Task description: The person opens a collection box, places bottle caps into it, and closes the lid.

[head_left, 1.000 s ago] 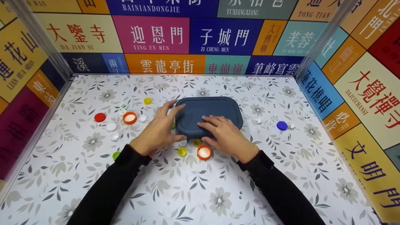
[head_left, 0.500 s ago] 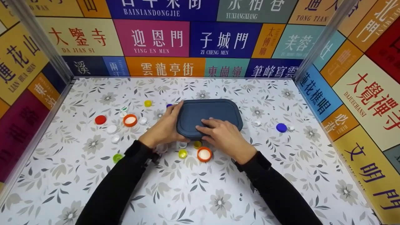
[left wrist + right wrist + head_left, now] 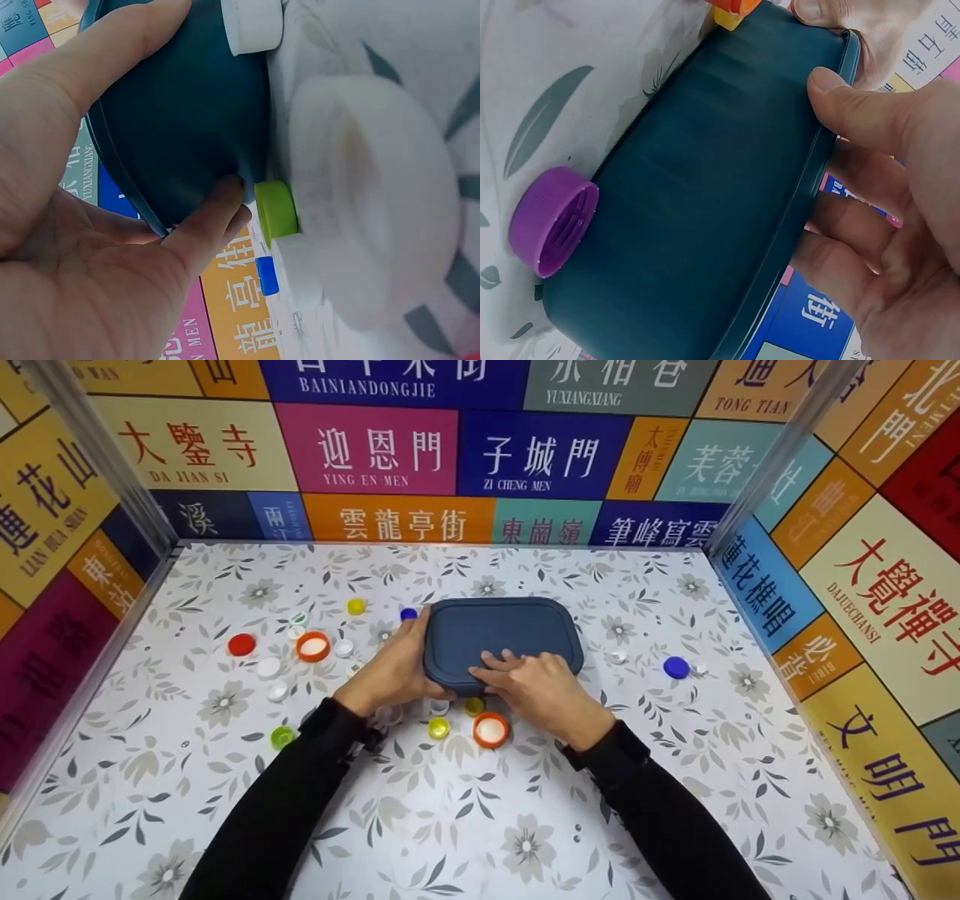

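Dark blue on the lidded box (image 3: 502,634), mid-table, lid seated on top. Reading the clock from box centre in head view, 12 toward the lettered back wall (image 3: 367,446).

Gripped at the 9 o'clock end by the left hand (image 3: 391,666): wrist in from about 8, thumb toward the near corner, fingers (image 3: 210,217) around toward the far corner. Wide span between thumb and fingers, right across the end, pads against the box side per left wrist view.

Held at about 5 by the right hand (image 3: 544,686): back of hand up, in from between 4 and 5, knuckles bent, fingertips on the near half of the lid, aimed at about 10. Thumb at the near rim; narrower hold, pinched over the lid edge per right wrist view.

Further out, black sleeves (image 3: 255,802) up to both wrists. Just off the near edge at 6, orange cap (image 3: 491,730) with white inside. At 7, yellow cap (image 3: 439,727). Out at 8, green cap (image 3: 282,737), near the left sleeve. Well apart at 9, red cap (image 3: 241,644). At 3, blue cap (image 3: 676,667). Below all, floral tabletop (image 3: 450,825).
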Action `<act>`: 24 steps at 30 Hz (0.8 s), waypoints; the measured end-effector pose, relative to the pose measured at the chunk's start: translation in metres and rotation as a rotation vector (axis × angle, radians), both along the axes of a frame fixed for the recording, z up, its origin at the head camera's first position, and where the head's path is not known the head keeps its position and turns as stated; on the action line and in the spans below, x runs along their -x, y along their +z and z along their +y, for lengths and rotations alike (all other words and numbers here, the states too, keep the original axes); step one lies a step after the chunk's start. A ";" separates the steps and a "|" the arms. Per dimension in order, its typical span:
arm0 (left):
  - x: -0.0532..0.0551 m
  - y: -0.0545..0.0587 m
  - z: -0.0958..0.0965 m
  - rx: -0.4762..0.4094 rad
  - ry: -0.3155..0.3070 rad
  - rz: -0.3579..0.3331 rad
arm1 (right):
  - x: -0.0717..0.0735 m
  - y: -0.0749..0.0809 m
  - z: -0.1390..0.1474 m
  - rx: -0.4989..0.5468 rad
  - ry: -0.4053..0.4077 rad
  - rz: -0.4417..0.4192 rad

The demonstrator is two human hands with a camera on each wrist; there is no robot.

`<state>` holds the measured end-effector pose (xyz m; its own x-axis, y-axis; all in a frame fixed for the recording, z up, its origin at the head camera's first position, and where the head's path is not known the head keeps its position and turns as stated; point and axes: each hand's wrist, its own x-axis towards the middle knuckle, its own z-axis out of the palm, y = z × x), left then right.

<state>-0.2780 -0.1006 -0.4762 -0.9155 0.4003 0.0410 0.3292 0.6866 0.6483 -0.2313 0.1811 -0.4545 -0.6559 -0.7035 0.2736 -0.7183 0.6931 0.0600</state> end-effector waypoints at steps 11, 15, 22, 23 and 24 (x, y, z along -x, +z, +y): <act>0.001 -0.002 0.000 0.006 0.015 -0.013 | 0.003 0.003 0.001 0.006 0.008 0.046; 0.002 -0.001 0.001 -0.004 0.009 -0.009 | 0.004 0.005 0.001 0.042 0.012 0.039; 0.001 -0.005 0.000 0.004 0.008 -0.023 | 0.006 0.006 0.000 0.085 0.018 -0.001; 0.001 -0.005 0.000 0.005 0.012 -0.027 | 0.006 0.006 0.000 0.086 0.018 -0.006; 0.001 -0.005 0.000 0.003 0.017 -0.031 | 0.006 0.006 0.000 0.088 0.019 -0.012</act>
